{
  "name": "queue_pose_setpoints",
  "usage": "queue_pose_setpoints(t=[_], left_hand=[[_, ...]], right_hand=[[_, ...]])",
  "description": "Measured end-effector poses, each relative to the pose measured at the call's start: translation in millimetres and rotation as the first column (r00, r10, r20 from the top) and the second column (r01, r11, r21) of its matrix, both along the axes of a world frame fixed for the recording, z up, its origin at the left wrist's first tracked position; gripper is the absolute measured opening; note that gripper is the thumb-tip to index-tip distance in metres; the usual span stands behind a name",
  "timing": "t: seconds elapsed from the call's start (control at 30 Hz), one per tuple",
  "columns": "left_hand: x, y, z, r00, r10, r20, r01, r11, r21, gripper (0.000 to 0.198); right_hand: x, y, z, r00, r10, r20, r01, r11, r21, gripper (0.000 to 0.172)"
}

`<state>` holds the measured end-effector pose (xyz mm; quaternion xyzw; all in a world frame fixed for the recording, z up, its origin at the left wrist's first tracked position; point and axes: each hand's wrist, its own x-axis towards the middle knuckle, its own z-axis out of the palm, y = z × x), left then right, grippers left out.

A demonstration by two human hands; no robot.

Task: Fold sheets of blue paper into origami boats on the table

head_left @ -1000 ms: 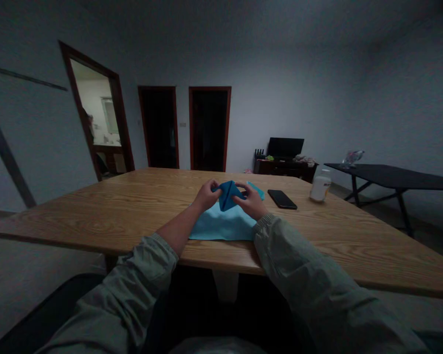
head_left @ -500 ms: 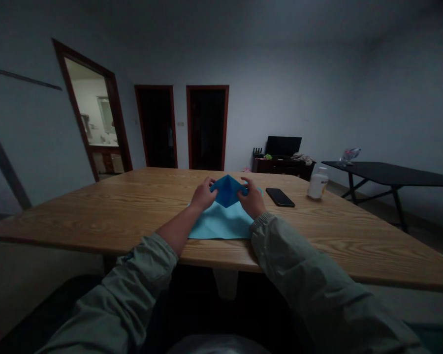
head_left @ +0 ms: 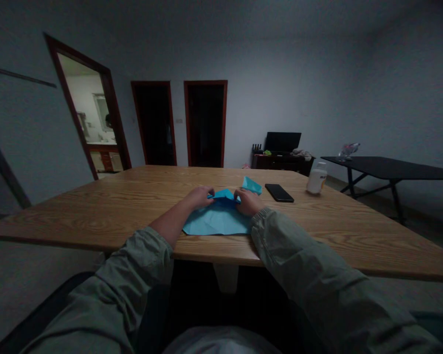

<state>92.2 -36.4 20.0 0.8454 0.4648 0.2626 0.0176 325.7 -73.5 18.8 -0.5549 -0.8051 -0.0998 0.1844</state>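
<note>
Gripping the folded blue paper (head_left: 225,194), the fingers (head_left: 209,190) of the left hand (head_left: 200,197) and right hand (head_left: 248,202) hide its ends.

I count one left hand (head_left: 200,197) and one right hand (head_left: 248,201) on one folded blue paper (head_left: 224,195). Under the grip, one pale blue sheet (head_left: 216,223). Right of it, one small blue folded piece (head_left: 251,185), one phone (head_left: 279,192), one bottle (head_left: 316,179). One wooden table (head_left: 133,206) below, one black table (head_left: 398,167) far right. Three doorways (head_left: 205,123) and one screen (head_left: 282,142) behind.
</note>
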Motion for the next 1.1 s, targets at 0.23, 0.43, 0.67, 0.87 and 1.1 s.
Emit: queue_pose_setpoints(t=[0.23,0.43,0.67,0.87,1.1], left_hand=[[2,-1,-7.2,0.96,-0.058,-0.273,0.021,0.99,-0.137,0.043],[4,-6,-2.8,0.962,-0.123,-0.242,0.088,0.985,-0.149,0.05],[15,-17,6.8,0.946,-0.223,-0.235,0.24,0.97,0.045,0.027],[24,-23,16.2,0.993,-0.008,-0.116,0.031,0.979,0.201,0.016],[7,-22,26.1,0.935,0.048,0.352,-0.127,0.97,0.205,0.022]], right_hand=[[-2,0,-1.4,0.988,0.147,0.055,-0.133,0.969,-0.208,0.031],[0,1,2.1,0.979,0.187,0.081,-0.169,0.968,-0.187,0.034],[-5,5,1.4,0.964,0.241,-0.112,-0.247,0.968,-0.042,0.012],[-17,-7,16.6,0.893,0.323,-0.312,-0.286,0.945,0.16,0.015],[-4,-4,24.7,0.82,0.209,-0.534,0.0,0.932,0.364,0.052]])
